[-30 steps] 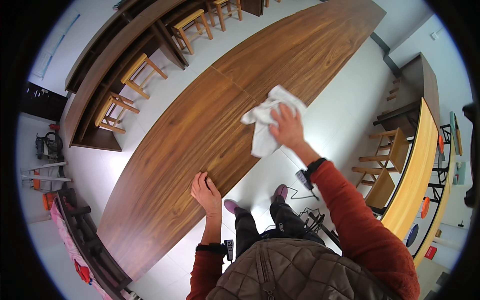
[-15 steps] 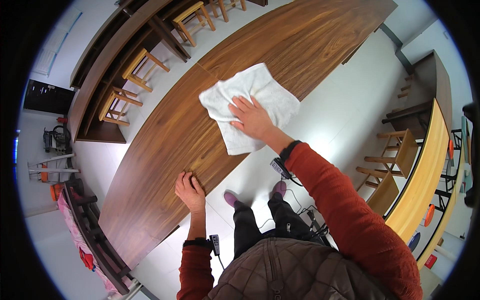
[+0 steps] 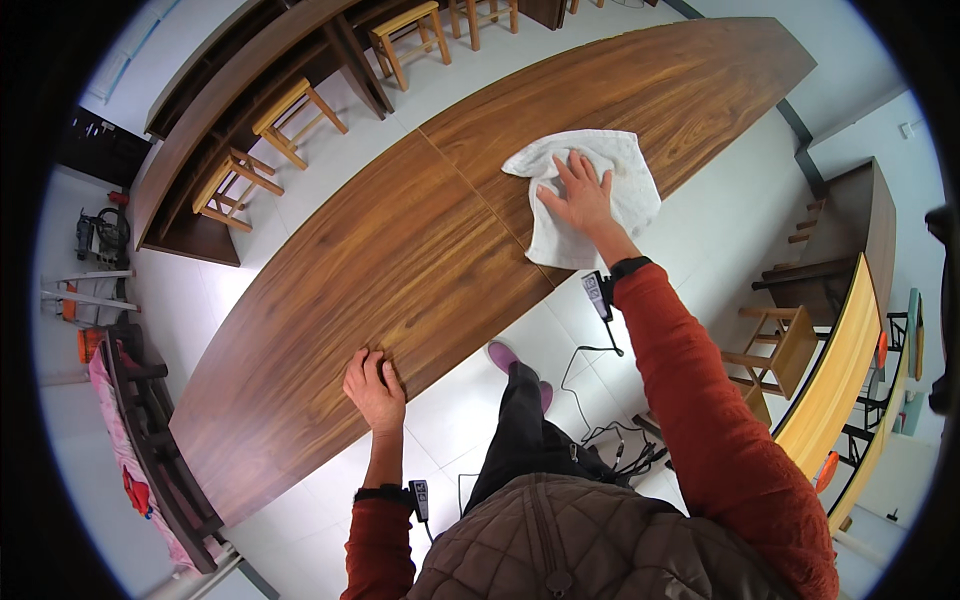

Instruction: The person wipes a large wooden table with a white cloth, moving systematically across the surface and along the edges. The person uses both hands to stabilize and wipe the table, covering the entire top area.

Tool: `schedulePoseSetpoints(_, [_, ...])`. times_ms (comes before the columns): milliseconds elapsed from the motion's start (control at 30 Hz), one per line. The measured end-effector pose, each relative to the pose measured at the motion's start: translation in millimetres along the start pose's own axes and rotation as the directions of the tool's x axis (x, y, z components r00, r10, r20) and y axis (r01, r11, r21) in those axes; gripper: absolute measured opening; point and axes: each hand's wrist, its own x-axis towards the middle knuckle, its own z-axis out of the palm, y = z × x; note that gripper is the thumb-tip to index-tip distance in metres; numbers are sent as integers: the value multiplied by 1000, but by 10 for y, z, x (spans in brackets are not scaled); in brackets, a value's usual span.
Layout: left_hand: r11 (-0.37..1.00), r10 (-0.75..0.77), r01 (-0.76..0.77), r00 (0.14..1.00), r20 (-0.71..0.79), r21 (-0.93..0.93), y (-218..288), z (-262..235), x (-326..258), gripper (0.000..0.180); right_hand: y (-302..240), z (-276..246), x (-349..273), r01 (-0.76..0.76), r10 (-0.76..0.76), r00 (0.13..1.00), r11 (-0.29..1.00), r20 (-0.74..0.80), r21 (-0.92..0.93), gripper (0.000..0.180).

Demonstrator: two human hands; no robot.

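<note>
A white terry cloth [image 3: 628, 165] lies spread and wrinkled on the long brown wooden table [image 3: 350, 240], across to the right of the table's crosswise seam. My right hand [image 3: 582, 198] presses flat on top of it, fingers stretched and spread, with the palm side hidden. Part of the cloth reaches the table's near edge. Farther left, my left hand [image 3: 376, 388] rests on the tabletop by the near edge. Its fingers are loosely bent and slightly apart, with nothing visible in them.
Wooden stools [image 3: 235, 185] stand beyond the table beside a dark brown desk [image 3: 215, 120]. On the right are another stool [image 3: 780, 345] and a light wood table [image 3: 835, 360]. Black cables [image 3: 620, 440] lie near my legs. A dark bench with pink fabric [image 3: 125, 440] is at far left.
My right hand has moved to the right along the table, and the cloth has slid with it. My left hand stays by the near edge. My feet have shifted as my body turned.
</note>
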Motion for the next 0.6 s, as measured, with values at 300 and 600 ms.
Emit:
schedulePoseSetpoints(300, [999, -17, 14, 999, 42, 52, 14, -7, 17, 21, -532, 214, -665, 395, -396, 918, 918, -15, -18, 66])
schedulePoseSetpoints(600, [997, -51, 48, 997, 60, 52, 6, -22, -7, 21, 197, -281, -393, 197, -202, 979, 959, 4, 202, 67])
